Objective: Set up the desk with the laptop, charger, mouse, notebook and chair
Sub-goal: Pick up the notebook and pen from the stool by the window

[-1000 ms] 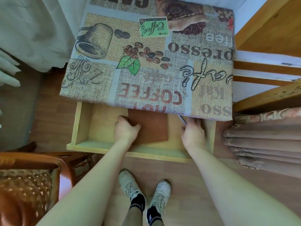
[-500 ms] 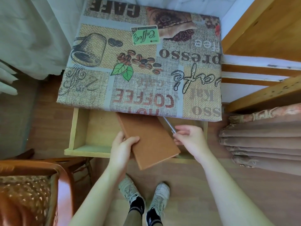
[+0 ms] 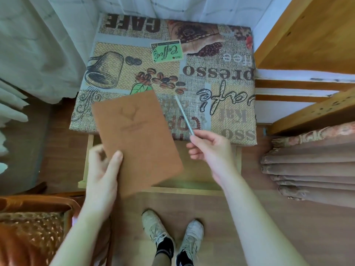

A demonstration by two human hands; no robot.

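Note:
A thin brown notebook [image 3: 137, 139] is held up over the open drawer [image 3: 201, 175] and the desk's front edge, gripped at its near left corner by my left hand [image 3: 101, 171]. My right hand [image 3: 209, 148] pinches a slim silver pen [image 3: 184, 115] that points away over the desk. The desk [image 3: 221, 77] is small and covered with a coffee-print cloth. A wooden chair [image 3: 36, 217] with a patterned seat stands at the lower left. No laptop, charger or mouse is in view.
White curtains [image 3: 38, 45] hang at the left and behind the desk. A wooden shelf unit [image 3: 307, 45] stands to the right, with brown drapes [image 3: 311, 166] below it. My two feet in pale sneakers [image 3: 172, 233] stand on the wood floor before the drawer.
Both hands have lifted out of the drawer. The notebook has risen from the drawer bottom to over the desk edge, and the pen has come up with my right hand.

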